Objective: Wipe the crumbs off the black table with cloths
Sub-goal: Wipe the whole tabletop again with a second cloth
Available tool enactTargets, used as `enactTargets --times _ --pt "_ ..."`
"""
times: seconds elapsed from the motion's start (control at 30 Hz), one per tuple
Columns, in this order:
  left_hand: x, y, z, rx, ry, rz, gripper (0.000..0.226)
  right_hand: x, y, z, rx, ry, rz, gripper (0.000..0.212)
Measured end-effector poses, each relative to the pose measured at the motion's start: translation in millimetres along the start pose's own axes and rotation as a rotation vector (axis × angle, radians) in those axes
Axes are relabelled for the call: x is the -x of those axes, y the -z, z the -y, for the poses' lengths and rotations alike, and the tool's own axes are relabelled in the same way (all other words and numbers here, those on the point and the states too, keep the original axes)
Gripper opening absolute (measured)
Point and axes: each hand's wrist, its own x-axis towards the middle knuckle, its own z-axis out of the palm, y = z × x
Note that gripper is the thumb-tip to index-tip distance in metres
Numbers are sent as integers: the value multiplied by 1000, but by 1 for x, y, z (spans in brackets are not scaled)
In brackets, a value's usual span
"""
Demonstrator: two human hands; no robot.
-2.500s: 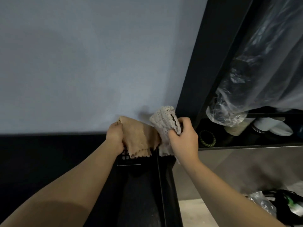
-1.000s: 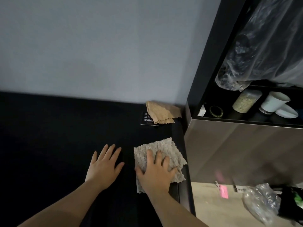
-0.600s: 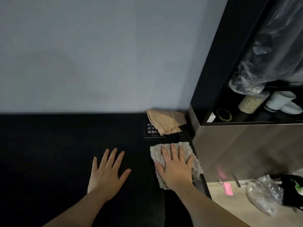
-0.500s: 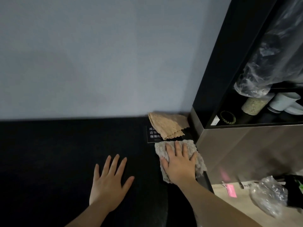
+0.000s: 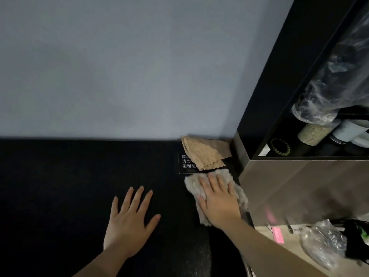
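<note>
We press our right hand [image 5: 218, 200] flat on the grey cloth [image 5: 213, 193], fingers spread and released rather than clenched, so the palm pins the fabric to the black table [image 5: 60, 186] and gives it a broad wiping face; the cloth sits at the table's right edge, at about four o'clock from the small printed card [image 5: 184, 161], just beside the cabinet side [image 5: 299, 186]. Our left hand [image 5: 129, 222] lies open on bare tabletop at about nine o'clock from the cloth, fingers splayed and holding nothing; we judge it braces us while the right works. The tan cloth [image 5: 203, 152] rests folded in the far corner at twelve o'clock from the grey one, overlapping the card, probably parked there until wanted.

Much escapes us; the crumbs cannot be made out on the dark surface, so we cannot say how much is left; the card's text is half covered by the tan cloth; the shelf [image 5: 311, 152] is cut off at the right edge, and the plastic bag [image 5: 339, 80] above it blurs what it wraps.
</note>
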Motion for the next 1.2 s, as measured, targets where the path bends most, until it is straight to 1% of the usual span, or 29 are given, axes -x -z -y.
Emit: enactTargets --times 0.07,0.13,0.17,0.23,0.27,0.3,0.37,0.4,0.43,0.5,0.53,0.57,0.6,0.63,0.73,0.77,0.83,0.9,0.93,0.97,1.0,1.07,1.1,1.17,1.2 --pt "-1 -3 1 17 0 -13 102 -26 2 2 -35 -91 3 59" --pt "0 -3 1 18 0 -15 104 -30 1 5 -69 -116 -9 58" --pt "1 -4 0 2 -2 -11 105 -24 0 7 -64 -124 -10 59" --pt "1 -1 -1 -20 5 -4 102 -2 -4 11 -72 -99 -28 72" --pt "2 1 -2 -20 10 2 94 13 -7 13 -98 -88 -21 79" --pt "2 1 -3 -25 14 7 82 28 -11 14 -97 -70 -8 80" --pt "4 3 -7 -37 51 30 63 57 -14 15 -55 -14 -21 69" --pt "6 4 -12 -37 69 35 60 64 -10 14 -48 -10 -11 63" --pt "10 4 -15 -33 82 33 58 64 -8 11 -27 1 -11 64" --pt "19 2 -20 -27 94 37 57 50 -6 3 -60 8 17 77" --pt "23 1 -21 -27 90 43 58 42 -6 2 -78 -46 68 71" --pt "27 0 -21 -27 79 50 58 34 -4 4 -89 -93 62 63" --pt "30 -1 -21 -24 69 60 59 31 -3 7 -103 -127 59 59" --pt "35 -1 -21 -21 63 72 59 35 -3 11 -114 -150 53 59" --pt "43 1 -23 -17 61 101 60 80 -10 22 -172 -102 56 80" --pt "45 1 -24 -14 56 113 60 97 -16 22 -164 -69 64 78" --pt "49 3 -26 -7 43 135 60 121 -17 19 -85 32 -18 69" --pt "52 2 -25 -10 37 142 60 122 -7 16 -46 29 -37 65" --pt "53 1 -25 -17 38 138 60 112 -5 13 -42 44 -26 68" --pt "53 0 -24 -24 37 134 60 98 -3 9 -67 21 7 72" --pt "54 -1 -24 -31 35 133 60 82 -3 7 -84 -38 68 71" --pt "55 -2 -23 -38 28 141 61 60 -2 12 -81 -146 54 60" --pt "55 -2 -23 -40 26 144 62 57 -6 15 -97 -176 24 58" --pt "56 -2 -22 -38 19 159 63 74 -12 24 -137 -164 15 59" --pt "57 -2 -22 -34 17 168 64 90 -14 26 -137 -124 28 63"
